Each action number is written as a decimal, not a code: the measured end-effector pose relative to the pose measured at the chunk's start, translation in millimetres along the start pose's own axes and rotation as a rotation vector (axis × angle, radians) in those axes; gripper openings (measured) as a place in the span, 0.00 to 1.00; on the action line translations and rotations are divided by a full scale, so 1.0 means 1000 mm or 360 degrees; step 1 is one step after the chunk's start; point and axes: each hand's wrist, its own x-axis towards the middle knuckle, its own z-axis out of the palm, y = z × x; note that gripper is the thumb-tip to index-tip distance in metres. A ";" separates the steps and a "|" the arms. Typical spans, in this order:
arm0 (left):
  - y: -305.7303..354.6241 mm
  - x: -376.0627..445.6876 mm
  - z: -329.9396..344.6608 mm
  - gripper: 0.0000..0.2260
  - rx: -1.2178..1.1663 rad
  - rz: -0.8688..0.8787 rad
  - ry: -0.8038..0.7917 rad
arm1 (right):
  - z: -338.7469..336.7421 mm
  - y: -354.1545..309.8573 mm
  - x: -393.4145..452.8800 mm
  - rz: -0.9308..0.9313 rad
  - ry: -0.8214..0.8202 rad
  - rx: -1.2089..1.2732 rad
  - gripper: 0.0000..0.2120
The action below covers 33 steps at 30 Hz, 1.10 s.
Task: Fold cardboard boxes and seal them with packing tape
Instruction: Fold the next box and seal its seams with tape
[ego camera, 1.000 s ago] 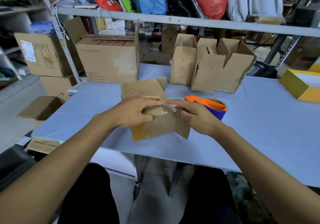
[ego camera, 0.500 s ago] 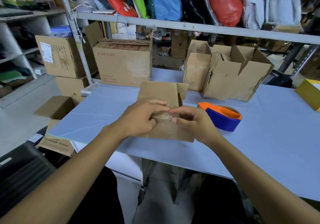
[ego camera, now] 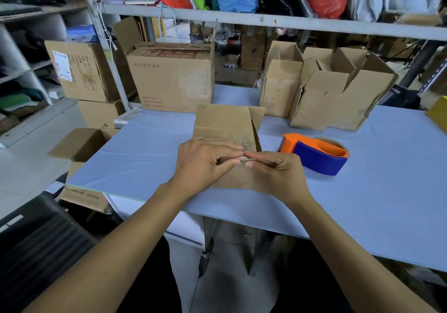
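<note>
at the near edge of the pale blue table [ego camera: 362, 191], i see both hands meeting over a small cardboard box [ego camera: 225, 128] that lies on the tabletop, its open end with a raised flap turned to the right. my left hand [ego camera: 203, 165] and right hand [ego camera: 275, 174] each have fingers curled, pinching between thumb and fingertips a crumpled strip of clear tape [ego camera: 245, 159] just above the box's near panel. just right of the box sits an orange and blue tape dispenser [ego camera: 316, 154]. three folded boxes [ego camera: 321, 99] with open tops stand together at the table's far side, and a large carton [ego camera: 171, 80] stands at the far left corner.
</note>
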 end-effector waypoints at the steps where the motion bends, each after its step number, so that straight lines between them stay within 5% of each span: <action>1: -0.001 0.000 -0.002 0.09 -0.0001 -0.0011 -0.0014 | 0.000 -0.001 0.000 -0.0010 0.0002 -0.0014 0.12; 19: 0.010 0.001 -0.002 0.12 0.0103 -0.0101 0.0010 | 0.005 0.000 0.002 -0.0161 0.0078 -0.0234 0.09; 22: 0.009 0.008 -0.011 0.13 0.0283 -0.0102 -0.0178 | -0.001 -0.002 0.006 -0.0048 -0.0022 -0.0233 0.10; 28: 0.007 0.007 -0.021 0.33 0.0512 -0.0161 -0.0791 | -0.059 0.001 0.022 -0.0074 -0.0129 -0.0737 0.12; 33: 0.025 0.018 -0.038 0.30 0.0529 0.0008 -0.1315 | -0.113 0.018 0.028 0.0033 0.0115 -0.1182 0.13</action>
